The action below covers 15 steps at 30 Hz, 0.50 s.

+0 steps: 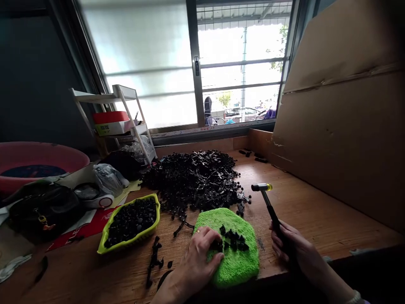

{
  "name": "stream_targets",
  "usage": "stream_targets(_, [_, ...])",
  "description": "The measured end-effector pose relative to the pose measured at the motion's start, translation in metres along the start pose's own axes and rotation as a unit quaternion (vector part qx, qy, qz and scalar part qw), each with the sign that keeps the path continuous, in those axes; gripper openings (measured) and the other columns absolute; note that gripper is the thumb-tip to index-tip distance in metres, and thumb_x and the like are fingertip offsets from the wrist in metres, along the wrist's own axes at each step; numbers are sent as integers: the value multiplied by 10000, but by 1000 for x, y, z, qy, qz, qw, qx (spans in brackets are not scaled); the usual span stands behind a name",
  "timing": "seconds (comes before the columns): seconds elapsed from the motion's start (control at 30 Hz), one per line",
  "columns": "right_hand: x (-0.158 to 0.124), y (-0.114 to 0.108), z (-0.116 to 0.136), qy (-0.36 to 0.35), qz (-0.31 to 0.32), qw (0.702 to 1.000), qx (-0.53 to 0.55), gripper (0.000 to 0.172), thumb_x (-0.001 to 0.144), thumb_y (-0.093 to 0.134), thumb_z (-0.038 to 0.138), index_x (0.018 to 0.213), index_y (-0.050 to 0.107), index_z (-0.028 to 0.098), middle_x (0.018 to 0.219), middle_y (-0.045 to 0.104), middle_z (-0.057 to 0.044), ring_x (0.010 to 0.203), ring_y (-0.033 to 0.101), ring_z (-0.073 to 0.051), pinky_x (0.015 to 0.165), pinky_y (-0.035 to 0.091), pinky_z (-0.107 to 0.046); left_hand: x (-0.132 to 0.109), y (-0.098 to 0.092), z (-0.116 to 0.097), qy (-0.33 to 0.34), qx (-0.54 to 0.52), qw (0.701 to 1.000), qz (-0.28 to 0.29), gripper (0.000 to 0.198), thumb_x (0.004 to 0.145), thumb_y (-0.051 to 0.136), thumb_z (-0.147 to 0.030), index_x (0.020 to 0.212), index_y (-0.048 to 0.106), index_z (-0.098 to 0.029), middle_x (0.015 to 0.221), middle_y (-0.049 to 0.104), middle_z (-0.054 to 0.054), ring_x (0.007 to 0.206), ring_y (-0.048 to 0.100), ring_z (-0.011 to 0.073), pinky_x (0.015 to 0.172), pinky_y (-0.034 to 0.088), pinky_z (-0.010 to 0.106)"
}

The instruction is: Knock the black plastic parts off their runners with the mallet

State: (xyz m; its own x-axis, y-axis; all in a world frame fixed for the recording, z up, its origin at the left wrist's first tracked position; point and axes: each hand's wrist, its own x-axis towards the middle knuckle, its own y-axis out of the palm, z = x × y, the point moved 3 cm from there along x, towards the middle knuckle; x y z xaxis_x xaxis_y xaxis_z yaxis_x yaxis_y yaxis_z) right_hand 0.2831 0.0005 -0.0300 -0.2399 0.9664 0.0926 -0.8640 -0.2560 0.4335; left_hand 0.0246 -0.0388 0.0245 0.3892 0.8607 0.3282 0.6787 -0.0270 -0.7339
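Note:
My left hand (200, 253) rests at the left side of a bright green fuzzy cloth pad (236, 266), its fingers closed around a small black plastic part (217, 245). Several more black parts (236, 240) lie on the pad just right of those fingers. My right hand (289, 242) grips the black handle of a small mallet (268, 200), held upright beside the pad. The mallet's head has a black face and a yellow face, and it is raised above the table, apart from the pad.
A large heap of black plastic parts (199, 177) covers the table's back middle. Left of the pad stands a yellow-green basket (152, 230) full of small black pieces, with loose branched black pieces (154, 259) nearby. A cardboard sheet (335, 147) walls the right side; a white shelf (139, 114) stands back left.

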Motion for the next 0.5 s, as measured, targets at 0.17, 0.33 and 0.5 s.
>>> stream_targets(0.17, [0, -3, -1, -1, -2, 1000, 12, 276, 819, 571, 458, 883, 515, 195, 603, 404, 16, 436, 381, -118, 382, 287, -216, -11, -7, 7, -28, -21, 999, -30, 174, 768, 593, -292, 913, 545, -210, 925, 541, 54, 891, 508, 201, 793, 418, 302])
stream_targets(0.33, [-1, -5, -2, -6, -5, 1000, 15, 264, 846, 544, 448, 916, 517, 195, 617, 413, 10, 461, 402, -131, 391, 299, -220, -14, -12, 13, -62, -38, 996, -48, 299, 704, 665, -382, 921, 561, -205, 970, 537, 64, 879, 519, 208, 768, 437, 298])
stream_targets(0.5, [0, -4, -1, -6, 0, 1000, 13, 269, 836, 559, 450, 902, 518, 192, 607, 418, 10, 463, 408, -131, 383, 289, -210, -19, -11, 13, -54, -47, 995, -67, 313, 731, 640, -341, 1014, 569, -229, 1092, 497, 83, 986, 505, 230, 850, 434, 343])
